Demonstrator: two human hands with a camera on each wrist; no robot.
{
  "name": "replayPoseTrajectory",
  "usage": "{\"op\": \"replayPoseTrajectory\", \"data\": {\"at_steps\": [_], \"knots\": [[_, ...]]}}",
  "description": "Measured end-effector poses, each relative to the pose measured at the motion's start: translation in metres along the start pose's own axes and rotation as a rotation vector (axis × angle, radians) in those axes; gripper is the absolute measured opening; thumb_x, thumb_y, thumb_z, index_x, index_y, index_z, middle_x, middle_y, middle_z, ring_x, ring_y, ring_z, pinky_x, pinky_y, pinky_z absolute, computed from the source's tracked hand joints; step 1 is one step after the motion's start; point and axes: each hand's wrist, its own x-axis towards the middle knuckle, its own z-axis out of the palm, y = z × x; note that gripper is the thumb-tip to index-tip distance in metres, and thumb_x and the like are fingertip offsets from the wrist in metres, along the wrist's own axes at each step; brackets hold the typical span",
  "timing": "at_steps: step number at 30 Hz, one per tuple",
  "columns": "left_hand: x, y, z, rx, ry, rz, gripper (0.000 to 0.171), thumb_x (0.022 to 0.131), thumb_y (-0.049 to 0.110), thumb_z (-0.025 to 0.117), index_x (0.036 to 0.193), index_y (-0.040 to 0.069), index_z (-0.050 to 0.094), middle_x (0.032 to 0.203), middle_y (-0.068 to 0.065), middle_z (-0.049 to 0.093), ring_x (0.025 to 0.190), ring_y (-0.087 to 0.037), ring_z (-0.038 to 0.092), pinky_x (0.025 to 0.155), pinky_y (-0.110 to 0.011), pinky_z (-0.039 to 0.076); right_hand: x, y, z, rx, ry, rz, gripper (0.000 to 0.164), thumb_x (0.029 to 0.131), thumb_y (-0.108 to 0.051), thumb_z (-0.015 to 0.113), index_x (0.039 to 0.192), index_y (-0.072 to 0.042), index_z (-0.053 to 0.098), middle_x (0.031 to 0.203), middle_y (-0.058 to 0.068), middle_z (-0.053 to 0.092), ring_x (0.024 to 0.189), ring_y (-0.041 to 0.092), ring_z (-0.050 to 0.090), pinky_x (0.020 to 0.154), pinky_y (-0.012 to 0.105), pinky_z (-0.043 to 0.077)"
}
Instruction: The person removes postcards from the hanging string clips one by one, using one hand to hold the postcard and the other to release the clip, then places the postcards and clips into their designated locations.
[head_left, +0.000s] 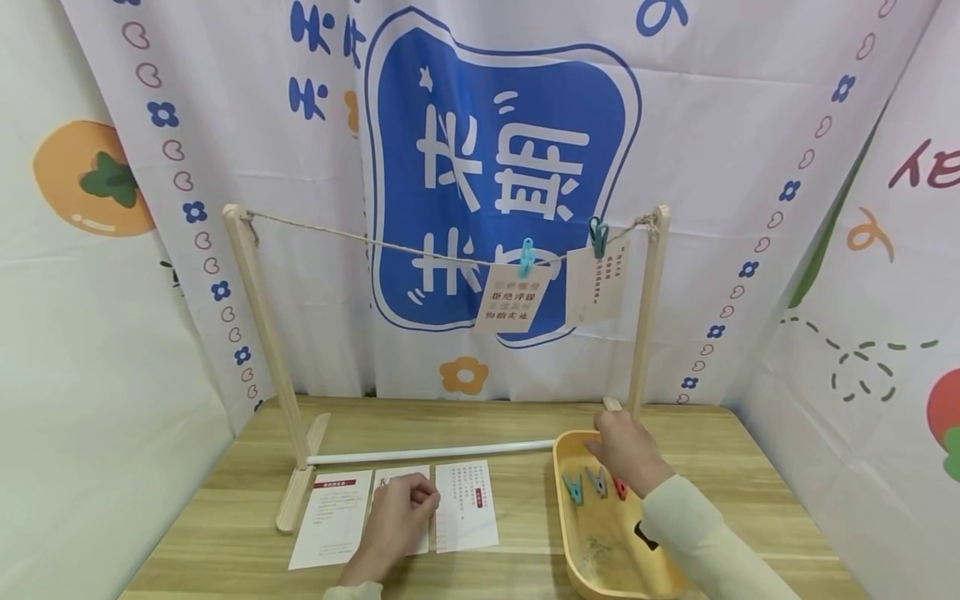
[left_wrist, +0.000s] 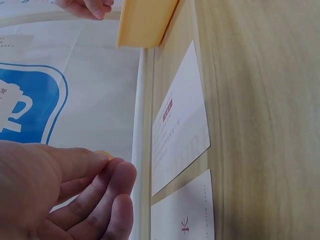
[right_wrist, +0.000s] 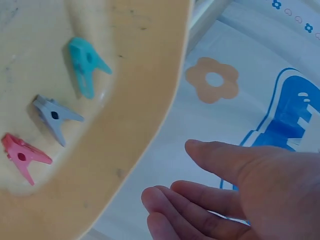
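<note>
My right hand (head_left: 632, 452) is over the far edge of a yellow plastic basin (head_left: 567, 533), thumb and fingers apart and holding nothing. Inside that basin lie a teal clothespin (right_wrist: 86, 67), a grey-blue clothespin (right_wrist: 56, 118) and a red clothespin (right_wrist: 24, 156). My left hand (head_left: 397, 515) hovers over the middle printed card (head_left: 401, 477), fingers loosely bent, thumb close to the fingertips, nothing visible in it. Beside that card lie a left card (head_left: 332, 521) and a right card (head_left: 465, 507), flat on the wooden table.
A twine line (head_left: 360, 239) hangs between two wooden posts (head_left: 262, 325), joined low by a white rod (head_left: 435, 454). From it hang one card (head_left: 512, 300) under a light blue clothespin (head_left: 527, 257) and another card (head_left: 592, 292) under a dark green clothespin (head_left: 597, 237).
</note>
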Motion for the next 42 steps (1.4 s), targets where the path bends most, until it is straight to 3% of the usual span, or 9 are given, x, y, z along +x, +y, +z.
{"op": "replayPoseTrajectory", "data": {"at_steps": [3,5,7,12,19,24,33,42], "knots": [[0.002,0.000,-0.002,0.001,-0.007,0.008,0.003,0.092,0.006,0.077,0.088,0.004,0.077,0.074,0.004,0.073,0.065,-0.003,0.063,0.087,-0.046,0.062,-0.001,-0.004,-0.005,0.018,0.002,-0.007,0.024,0.093,-0.012,0.081,0.106,0.006,0.072,0.098,0.021,0.076,0.061,0.015,0.061,0.060,0.033,0.059],[0.003,0.000,-0.003,-0.009,-0.010,0.015,0.004,0.092,0.004,0.075,0.089,0.004,0.077,0.073,0.003,0.073,0.063,-0.004,0.064,0.085,-0.039,0.062,-0.001,-0.005,-0.008,0.019,0.005,-0.011,0.026,0.094,-0.012,0.080,0.108,0.008,0.072,0.100,0.023,0.076,0.062,0.017,0.064,0.061,0.035,0.061],[0.004,0.000,-0.004,-0.025,-0.017,0.012,0.006,0.093,0.002,0.073,0.089,0.004,0.077,0.073,0.001,0.073,0.062,-0.004,0.065,0.063,-0.024,0.058,-0.001,-0.007,-0.011,0.009,0.017,-0.025,0.027,0.094,-0.013,0.080,0.109,0.008,0.073,0.101,0.024,0.076,0.068,0.022,0.069,0.065,0.038,0.063],[0.008,0.001,-0.006,-0.028,-0.002,0.040,0.006,0.092,0.001,0.072,0.089,0.003,0.076,0.073,0.001,0.073,0.062,-0.003,0.065,0.060,-0.016,0.053,-0.002,-0.011,-0.018,-0.010,0.056,-0.064,0.026,0.093,-0.013,0.081,0.108,0.007,0.073,0.101,0.022,0.076,0.088,0.032,0.075,0.075,0.045,0.066],[0.020,0.004,-0.009,-0.020,0.007,0.035,0.003,0.093,0.004,0.075,0.094,0.003,0.077,0.079,0.001,0.074,0.069,-0.005,0.068,0.063,-0.016,0.056,-0.001,-0.021,-0.032,0.000,0.112,-0.129,0.024,0.092,-0.013,0.082,0.106,0.004,0.074,0.090,0.014,0.074,0.076,0.020,0.067,0.067,0.037,0.062],[0.027,0.005,-0.010,-0.032,0.001,0.029,0.010,0.093,0.008,0.077,0.101,0.003,0.078,0.087,-0.001,0.077,0.077,-0.008,0.072,0.068,-0.020,0.060,-0.001,-0.028,-0.041,0.006,0.128,-0.171,0.018,0.093,-0.013,0.082,0.096,0.002,0.073,0.078,0.007,0.066,0.068,0.014,0.056,0.059,0.029,0.051],[0.036,0.011,-0.014,-0.163,0.018,0.053,0.018,0.093,0.003,0.076,0.110,-0.003,0.075,0.099,-0.011,0.079,0.089,-0.021,0.077,0.077,-0.027,0.065,-0.001,-0.035,-0.053,0.068,0.171,-0.224,0.029,0.091,-0.012,0.083,0.112,0.007,0.074,0.098,0.019,0.076,0.085,0.026,0.073,0.076,0.040,0.066],[0.050,0.019,-0.016,-0.147,0.049,0.064,0.021,0.096,0.008,0.075,0.115,0.000,0.075,0.105,-0.011,0.079,0.097,-0.024,0.077,0.084,-0.030,0.065,0.001,-0.047,-0.069,0.088,0.199,-0.250,0.036,0.092,-0.014,0.083,0.119,0.006,0.073,0.107,0.022,0.077,0.097,0.035,0.077,0.081,0.042,0.067]]}}
